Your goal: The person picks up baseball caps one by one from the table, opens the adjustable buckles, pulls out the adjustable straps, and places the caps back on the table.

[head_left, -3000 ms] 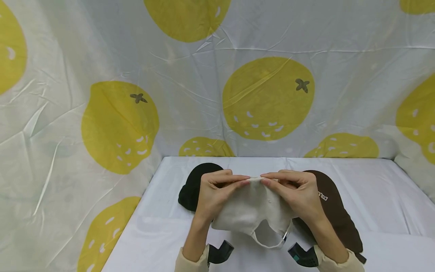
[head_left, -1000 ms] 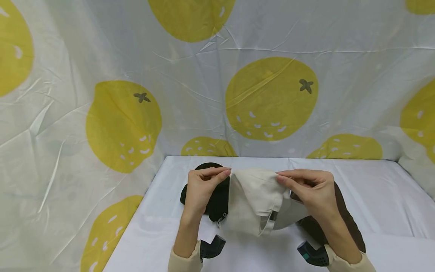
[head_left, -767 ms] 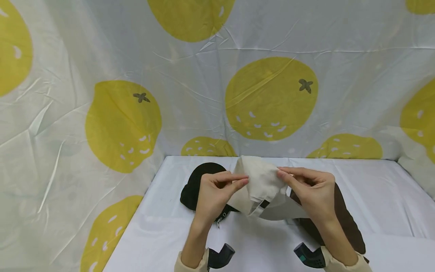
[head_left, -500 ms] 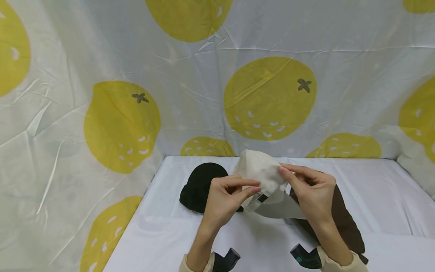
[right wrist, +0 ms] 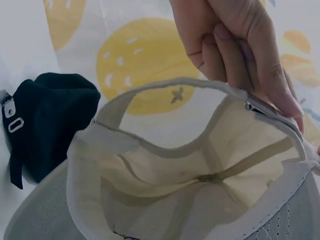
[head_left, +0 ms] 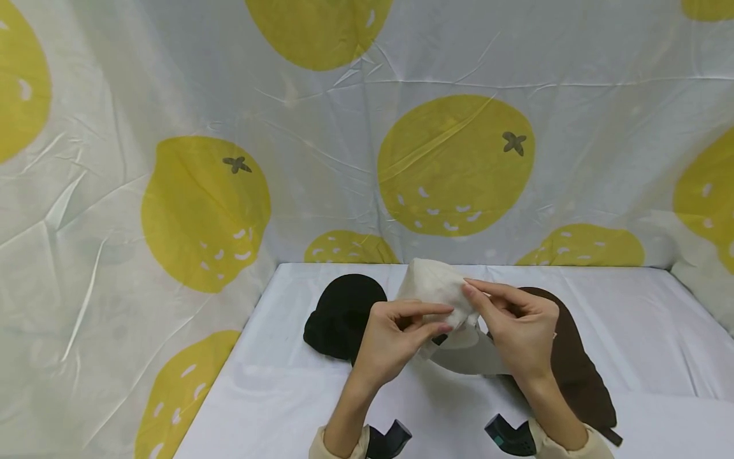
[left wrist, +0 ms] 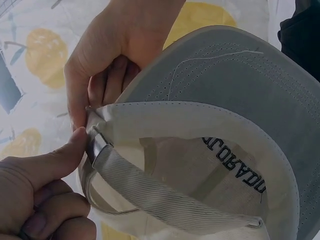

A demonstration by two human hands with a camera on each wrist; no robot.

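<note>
An off-white baseball cap [head_left: 432, 280] is held above the table, crown up, its grey brim [head_left: 470, 355] pointing down and right. My left hand [head_left: 395, 338] pinches it near the metal buckle [left wrist: 98, 146] of its back strap [left wrist: 160, 200]. Close by, my right hand [head_left: 518, 325] pinches the cap's edge between thumb and index finger. The right wrist view looks into the cap's opening [right wrist: 200, 190], with the left hand [right wrist: 240, 50] at the buckle end. In the left wrist view, dark lettering [left wrist: 232, 165] shows inside the opening, and the right hand [left wrist: 120, 45] is above the buckle.
A black cap [head_left: 344, 315] lies at the left on the white-covered table [head_left: 258, 408]. Behind the right hand rests a brown cap [head_left: 579, 370], its strap end near the front. A lemon-print curtain [head_left: 321, 159] hangs along the back and left side.
The off-white cap has turned and risen, from opening downward between both hands to crown up. My left hand has moved right, toward the strap buckle. The right hand keeps its pinch.
</note>
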